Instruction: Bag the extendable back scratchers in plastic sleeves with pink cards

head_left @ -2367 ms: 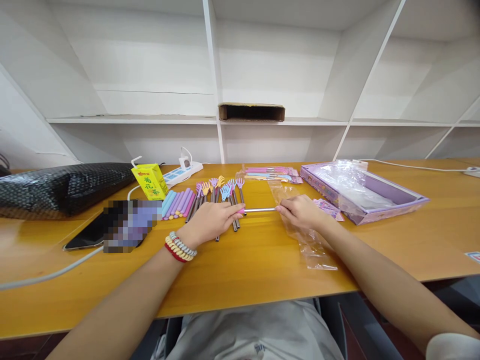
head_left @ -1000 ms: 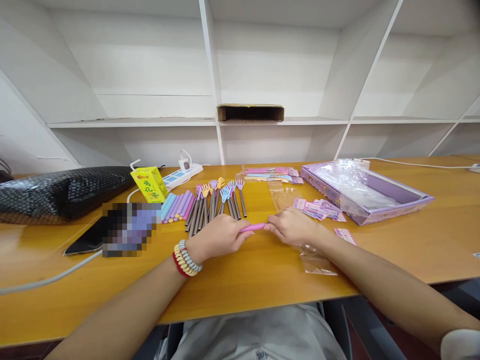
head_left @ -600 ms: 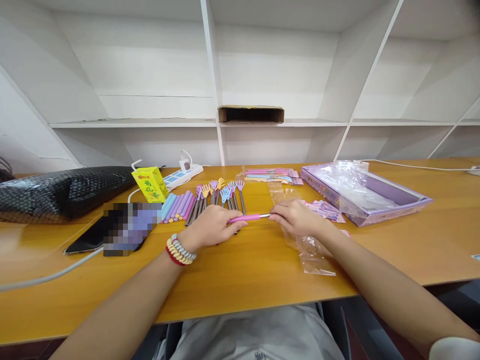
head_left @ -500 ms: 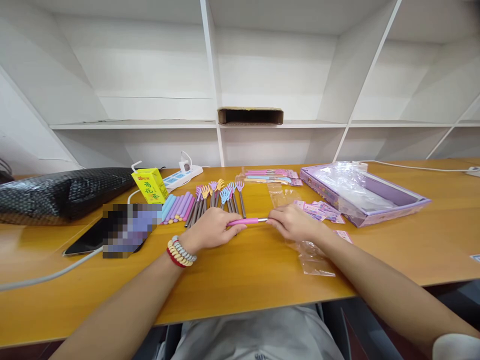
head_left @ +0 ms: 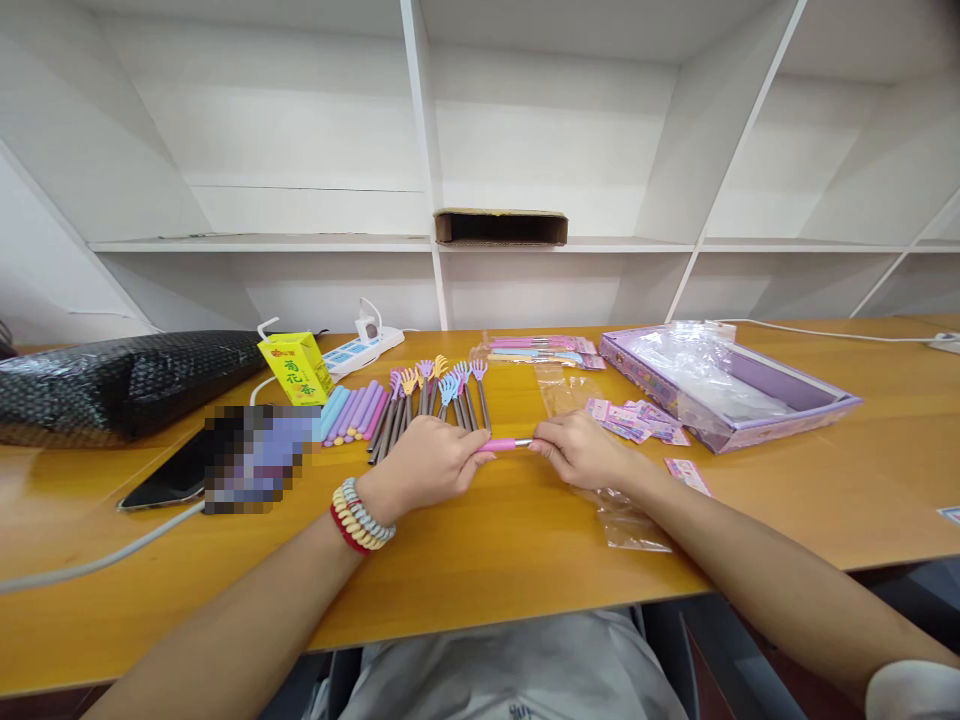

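Between my two hands is a back scratcher with a pink handle (head_left: 504, 445) and a short stretch of metal rod. My left hand (head_left: 431, 462) is closed round the handle, while my right hand (head_left: 577, 448) grips the rod end; that end is hidden in the fingers. Just beyond my left hand lie several claw-headed metal rods (head_left: 448, 385) in purple, yellow, blue and pink. Loose coloured handles (head_left: 358, 412) lie in a row to their left. Under and beside my right hand are clear plastic bags (head_left: 630, 525) and printed pink-purple cards (head_left: 637, 420).
Bagged back scratchers (head_left: 536, 350) lie at the back, left of a purple box (head_left: 814, 395) with clear plastic in it. Leftward are a yellow drink carton (head_left: 298, 370), a power strip (head_left: 364, 350), a phone (head_left: 176, 465) and a black wrapped parcel (head_left: 135, 385). A cardboard box (head_left: 501, 230) sits on the shelf.
My left hand has slid right along the pink handle, closer to my right hand, so less of the handle shows. My right hand stays nearly in place.
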Demonstrator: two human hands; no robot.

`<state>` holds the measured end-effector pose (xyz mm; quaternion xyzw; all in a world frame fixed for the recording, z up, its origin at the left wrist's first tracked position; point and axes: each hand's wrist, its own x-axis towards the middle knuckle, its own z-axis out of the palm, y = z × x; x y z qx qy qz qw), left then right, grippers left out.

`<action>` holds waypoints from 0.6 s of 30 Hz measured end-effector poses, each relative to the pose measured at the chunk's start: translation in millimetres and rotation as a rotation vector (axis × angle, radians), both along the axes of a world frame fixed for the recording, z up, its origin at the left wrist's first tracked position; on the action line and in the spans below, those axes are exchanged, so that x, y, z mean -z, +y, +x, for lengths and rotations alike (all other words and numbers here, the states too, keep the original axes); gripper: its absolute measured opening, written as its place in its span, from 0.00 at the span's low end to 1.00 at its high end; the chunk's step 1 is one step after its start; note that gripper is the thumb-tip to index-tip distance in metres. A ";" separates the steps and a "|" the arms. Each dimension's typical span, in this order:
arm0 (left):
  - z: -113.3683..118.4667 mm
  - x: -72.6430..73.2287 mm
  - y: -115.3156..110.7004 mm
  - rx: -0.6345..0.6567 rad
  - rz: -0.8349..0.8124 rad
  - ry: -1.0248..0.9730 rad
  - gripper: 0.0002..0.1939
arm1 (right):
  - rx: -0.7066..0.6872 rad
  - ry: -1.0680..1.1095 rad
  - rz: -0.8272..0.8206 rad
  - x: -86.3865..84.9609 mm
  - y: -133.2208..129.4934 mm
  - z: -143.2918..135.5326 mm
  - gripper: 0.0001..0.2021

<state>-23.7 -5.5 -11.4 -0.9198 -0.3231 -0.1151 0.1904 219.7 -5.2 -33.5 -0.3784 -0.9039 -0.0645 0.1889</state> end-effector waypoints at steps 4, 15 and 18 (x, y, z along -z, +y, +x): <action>7.7 -1.1 -3.1 -0.080 0.031 0.015 0.15 | 0.035 0.006 0.017 -0.7 2.2 -0.9 0.14; 31.9 8.9 -12.8 -0.033 0.000 0.059 0.14 | -0.076 -0.034 -0.068 -0.1 -3.6 -16.8 0.12; 30.2 7.4 -11.8 -0.030 -0.034 0.055 0.15 | -0.104 -0.059 -0.087 -1.0 -4.2 -15.9 0.12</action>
